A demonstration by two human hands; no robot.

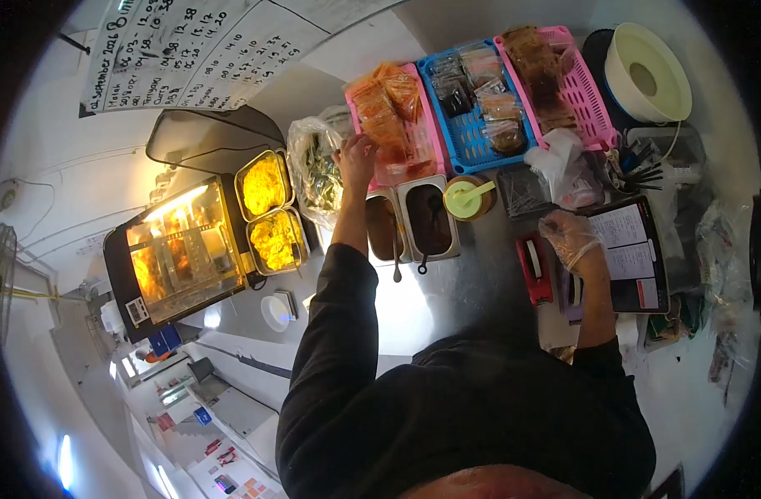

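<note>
My left hand [359, 158] reaches far forward, its bent fingers apart at the right edge of a clear plastic bag [315, 175] of dark green leaves. Whether they touch the bag cannot be made out. Right of that hand, a pink basket [437, 125] holds orange sachets [384, 104]. My right hand [570, 239], in a clear plastic glove, hovers loosely open with nothing visible in it. Below it lie a red stapler-like object [534, 270] and an open folder with written sheets [625, 241]. Two steel pans of dark sauce [430, 212] with ladles sit between my arms.
At left, a lit glass warmer [185, 249] stands beside two trays of yellow food [272, 239]. Behind are a blue basket [472, 148] and another pink basket [592, 108] with packets. A green-lidded tub [470, 198], white plastic bag [567, 170] and large pale bowl [655, 75] stand rightward.
</note>
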